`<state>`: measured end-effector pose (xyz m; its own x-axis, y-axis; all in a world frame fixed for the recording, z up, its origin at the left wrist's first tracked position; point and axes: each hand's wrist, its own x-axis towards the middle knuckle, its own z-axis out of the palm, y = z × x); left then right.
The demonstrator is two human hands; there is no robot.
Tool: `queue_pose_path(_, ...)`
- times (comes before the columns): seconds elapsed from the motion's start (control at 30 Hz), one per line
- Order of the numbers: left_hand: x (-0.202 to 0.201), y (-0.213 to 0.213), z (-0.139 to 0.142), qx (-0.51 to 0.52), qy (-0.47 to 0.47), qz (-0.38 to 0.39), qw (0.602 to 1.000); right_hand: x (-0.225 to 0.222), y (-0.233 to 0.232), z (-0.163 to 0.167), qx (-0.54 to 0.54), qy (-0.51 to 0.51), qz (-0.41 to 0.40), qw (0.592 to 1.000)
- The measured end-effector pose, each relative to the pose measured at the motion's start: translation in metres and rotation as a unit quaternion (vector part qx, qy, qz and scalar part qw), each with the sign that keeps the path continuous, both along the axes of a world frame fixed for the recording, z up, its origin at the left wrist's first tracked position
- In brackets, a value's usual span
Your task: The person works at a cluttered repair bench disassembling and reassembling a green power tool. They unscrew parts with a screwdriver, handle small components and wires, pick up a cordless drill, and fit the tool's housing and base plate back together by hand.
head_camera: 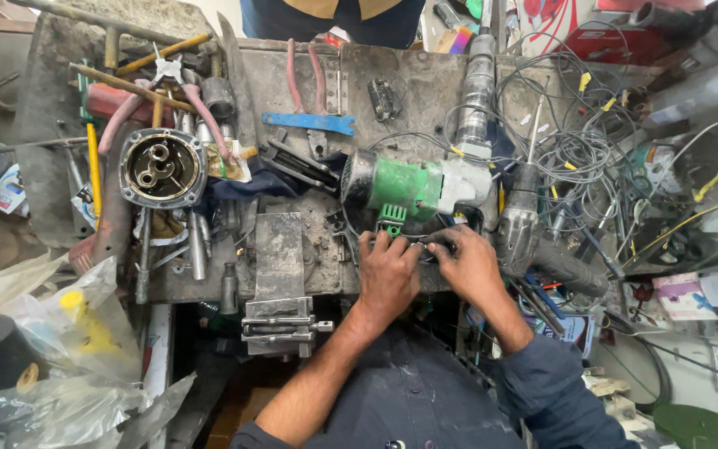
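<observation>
A green and grey power tool (413,187) lies on its side on the grimy metal workbench (409,91). A small green plastic part (391,220) hangs at its near side. My left hand (386,272) rests just below that part, fingertips pinching at it. My right hand (464,262) sits close beside it on the right, fingers curled around a dark piece of the tool's handle area. What lies between the fingers is mostly hidden.
A round metal motor housing (162,168) sits at left among pliers and rods. A blue flat wrench (309,122) lies behind. Tangled wires (575,158) fill the right. A bench vise (280,283) juts out front. Plastic bags (68,349) lie lower left. Another person stands behind the bench.
</observation>
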<state>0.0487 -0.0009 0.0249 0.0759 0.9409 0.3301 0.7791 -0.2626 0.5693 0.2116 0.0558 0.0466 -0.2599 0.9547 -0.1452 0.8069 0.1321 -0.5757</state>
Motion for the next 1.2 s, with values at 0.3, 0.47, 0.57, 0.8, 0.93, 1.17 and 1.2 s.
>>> queue_pose_path(0.3,-0.001,0.003,0.001,-0.009,0.010,-0.001,1.000,0.077,-0.002,0.004,0.050,0.099,-0.140,0.984)
queue_pose_path(0.47,-0.006,0.004,0.001,-0.001,0.008,-0.003,1.000,0.147,-0.003,-0.009,0.129,-0.086,-0.055,0.986)
queue_pose_path(0.57,-0.008,0.005,-0.001,0.001,0.015,-0.002,1.000,0.161,-0.004,-0.030,0.108,-0.108,0.006,0.988)
queue_pose_path(0.8,-0.010,0.006,-0.008,-0.002,0.025,-0.005,1.000,0.160,0.009,-0.064,0.101,-0.139,0.015,0.985)
queue_pose_path(0.93,-0.009,0.005,-0.006,0.000,0.024,-0.002,1.000,0.164,0.010,-0.047,0.042,-0.123,-0.019,0.991)
queue_pose_path(1.17,-0.005,0.006,-0.004,-0.008,0.004,0.005,1.000,0.176,-0.025,0.010,0.108,-0.041,-0.075,0.990)
queue_pose_path(1.2,-0.006,0.005,-0.005,-0.003,-0.002,0.005,1.000,0.180,-0.036,0.022,0.122,0.016,-0.077,0.989)
